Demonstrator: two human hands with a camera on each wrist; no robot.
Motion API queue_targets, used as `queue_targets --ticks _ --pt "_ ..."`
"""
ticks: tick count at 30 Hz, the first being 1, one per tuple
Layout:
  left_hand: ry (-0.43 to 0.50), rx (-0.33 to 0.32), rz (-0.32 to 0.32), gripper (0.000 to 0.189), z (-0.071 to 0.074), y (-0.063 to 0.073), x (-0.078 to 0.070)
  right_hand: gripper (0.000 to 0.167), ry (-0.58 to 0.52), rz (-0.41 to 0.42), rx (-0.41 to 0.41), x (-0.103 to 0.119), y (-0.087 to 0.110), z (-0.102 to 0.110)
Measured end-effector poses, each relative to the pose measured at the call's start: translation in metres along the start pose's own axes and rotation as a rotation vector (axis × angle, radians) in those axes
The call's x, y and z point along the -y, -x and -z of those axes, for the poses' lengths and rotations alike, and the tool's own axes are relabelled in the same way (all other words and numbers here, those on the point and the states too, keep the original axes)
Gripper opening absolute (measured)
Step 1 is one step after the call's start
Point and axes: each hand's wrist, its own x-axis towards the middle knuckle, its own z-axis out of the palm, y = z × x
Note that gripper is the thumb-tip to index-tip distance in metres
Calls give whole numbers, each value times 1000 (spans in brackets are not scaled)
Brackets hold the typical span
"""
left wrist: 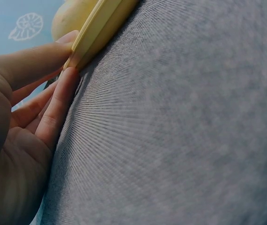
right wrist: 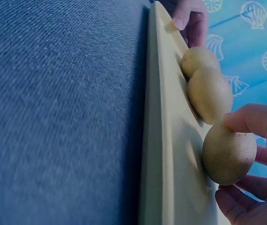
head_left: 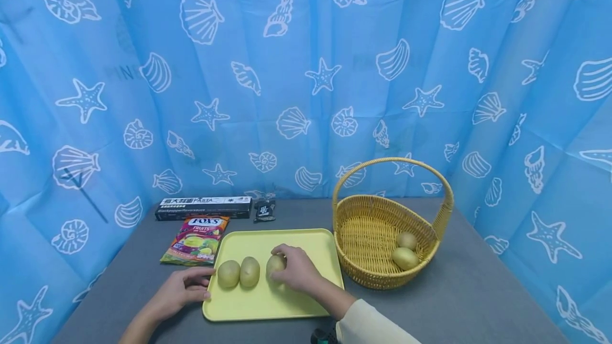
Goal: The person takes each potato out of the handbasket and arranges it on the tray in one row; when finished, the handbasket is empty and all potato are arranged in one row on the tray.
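Observation:
My right hand grips a potato between thumb and fingers, low over the yellow tray. To its left, two more potatoes lie side by side on the tray. At the tray's left edge, my left hand pinches the rim; the left wrist view has the thumb on top and a fingertip against the underside. Standing right of the tray is a woven basket with a tall handle, holding two potatoes on its right side.
Behind the tray's left corner lie a Fox's candy bag, a black-and-white pasta box and a small black packet. A blue shell-print curtain hangs along the back of the grey table.

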Motion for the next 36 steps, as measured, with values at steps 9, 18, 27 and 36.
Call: queue_targets --ticks 9,18,27,36 --pt "3 1 28 58 0 1 1 47 52 44 8 4 -5 -12" --pt "-12 -2 49 59 1 1 1 57 41 59 56 1 -3 -5" --pt "-33 -5 70 60 1 -2 1 40 -12 130 55 8 10 42" --pt "-51 -11 67 59 1 -2 1 25 -38 167 93 5 14 106"
